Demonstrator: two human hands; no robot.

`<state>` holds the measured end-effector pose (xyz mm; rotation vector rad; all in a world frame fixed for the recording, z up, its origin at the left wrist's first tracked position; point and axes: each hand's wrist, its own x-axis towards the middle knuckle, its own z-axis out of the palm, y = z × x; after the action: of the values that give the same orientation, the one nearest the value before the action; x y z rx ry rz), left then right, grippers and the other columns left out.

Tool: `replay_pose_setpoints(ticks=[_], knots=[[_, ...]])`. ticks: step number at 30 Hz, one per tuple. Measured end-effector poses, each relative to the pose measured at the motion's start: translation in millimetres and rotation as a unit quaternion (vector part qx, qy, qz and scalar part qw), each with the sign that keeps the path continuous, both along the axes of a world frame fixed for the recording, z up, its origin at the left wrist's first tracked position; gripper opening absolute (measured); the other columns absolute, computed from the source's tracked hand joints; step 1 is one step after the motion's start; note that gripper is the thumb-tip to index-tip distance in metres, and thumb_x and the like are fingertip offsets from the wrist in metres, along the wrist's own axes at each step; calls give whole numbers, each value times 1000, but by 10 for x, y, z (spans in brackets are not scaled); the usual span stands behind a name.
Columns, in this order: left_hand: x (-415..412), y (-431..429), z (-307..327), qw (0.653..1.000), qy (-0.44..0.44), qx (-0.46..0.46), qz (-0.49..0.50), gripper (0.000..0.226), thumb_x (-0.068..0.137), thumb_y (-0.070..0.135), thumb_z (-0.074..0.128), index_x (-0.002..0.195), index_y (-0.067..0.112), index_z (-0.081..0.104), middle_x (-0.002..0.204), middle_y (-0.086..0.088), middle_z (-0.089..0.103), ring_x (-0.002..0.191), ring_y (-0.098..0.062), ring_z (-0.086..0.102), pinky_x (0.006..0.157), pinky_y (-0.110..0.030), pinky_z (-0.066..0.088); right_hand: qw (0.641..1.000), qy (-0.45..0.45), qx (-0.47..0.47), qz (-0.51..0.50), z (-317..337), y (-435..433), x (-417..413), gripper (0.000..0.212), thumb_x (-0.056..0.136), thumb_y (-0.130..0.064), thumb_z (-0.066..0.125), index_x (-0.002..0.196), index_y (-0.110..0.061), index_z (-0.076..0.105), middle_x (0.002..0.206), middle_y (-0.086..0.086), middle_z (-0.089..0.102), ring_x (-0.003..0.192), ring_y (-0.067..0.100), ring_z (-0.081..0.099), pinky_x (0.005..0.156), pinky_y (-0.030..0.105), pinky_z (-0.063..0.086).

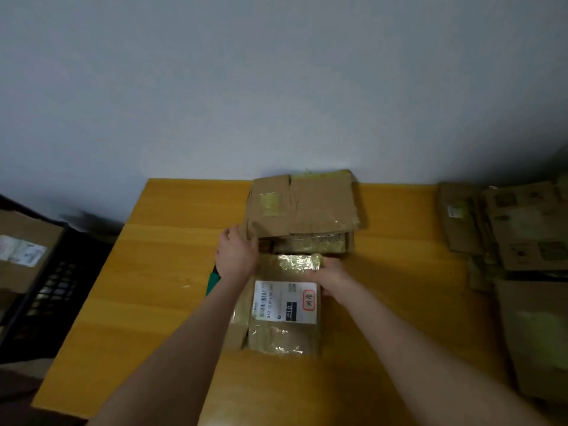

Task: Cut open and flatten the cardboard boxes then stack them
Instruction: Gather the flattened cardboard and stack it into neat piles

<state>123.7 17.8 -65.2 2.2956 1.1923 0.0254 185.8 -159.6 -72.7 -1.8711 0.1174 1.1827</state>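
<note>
A flattened cardboard box with a white shipping label and shiny tape lies on the yellow wooden table in front of me. My right hand grips its far right corner. Beyond it, against the wall, sits a stack of flattened boxes. My left hand grips the near left edge of that stack's top sheet, which is lifted a little at the front. A green object peeks out from under my left wrist; I cannot tell what it is.
A black plastic crate holding a labelled cardboard box stands left of the table. More flattened cardboard is heaped at the right, spilling past the table's right edge. A plain wall rises behind the table.
</note>
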Motion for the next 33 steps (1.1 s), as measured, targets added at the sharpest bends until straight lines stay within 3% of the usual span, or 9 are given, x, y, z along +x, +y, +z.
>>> replay_pose_setpoints(ticks=[3,7,11,16,19,23,25,28,33], knots=[[-3,73,233,996,-39,-23,74,77,94,55,48,152,12,20,152,-17,30,136,-37,36,109,-52,34,998,-23,47,-36,287,-179,307,17,95,-13,57,112,-13,58,96,4,67,82,14,60,69,29,46],[160,-4,489,976,-116,-163,86,93,85,57,60,153,12,16,145,-13,46,127,-35,48,104,-47,40,983,-57,95,-148,553,-225,714,18,95,-10,57,113,-13,60,100,4,66,76,13,58,66,29,43],[378,-56,548,949,-155,-266,67,61,89,31,67,140,8,44,131,-11,58,106,-26,58,89,-37,48,952,-154,96,-248,580,-142,1018,26,91,-8,62,117,-1,59,115,15,65,82,21,61,70,30,48],[714,60,387,932,-197,-281,117,50,93,28,63,136,6,50,125,-12,60,105,-26,56,83,-35,45,952,-272,-69,-121,278,-6,1148,80,81,-29,75,146,-11,33,147,11,38,131,29,42,101,40,40],[900,211,170,945,-161,-269,98,49,93,30,61,137,10,49,127,-10,58,111,-28,55,90,-37,46,953,-267,-119,-82,3,89,1180,99,76,-42,77,151,-14,19,154,10,24,140,31,29,110,47,33],[922,456,-210,986,25,-161,23,78,81,55,66,145,22,38,139,-16,39,128,-35,40,106,-51,40,972,-196,-118,-50,-341,236,1117,85,66,-43,83,135,-12,45,133,9,53,120,28,53,97,45,49],[906,542,-308,976,31,-208,54,93,75,66,65,150,23,29,145,-16,31,132,-39,36,107,-55,38,972,-196,-115,-62,-421,285,1096,84,64,-43,84,133,-14,46,132,7,55,117,27,56,93,45,51],[919,621,-454,958,-1,-273,85,116,55,79,64,148,21,28,143,-15,40,127,-38,44,102,-55,42,973,-181,-101,-99,-488,336,1106,105,65,-47,83,147,-14,27,139,8,50,125,31,50,100,47,47],[990,493,-634,960,1,-271,73,133,36,93,56,146,24,29,142,-12,44,127,-37,45,104,-56,40,969,-171,-81,-157,-549,211,1221,100,66,-51,80,145,-17,29,129,7,59,114,32,59,92,50,52]])
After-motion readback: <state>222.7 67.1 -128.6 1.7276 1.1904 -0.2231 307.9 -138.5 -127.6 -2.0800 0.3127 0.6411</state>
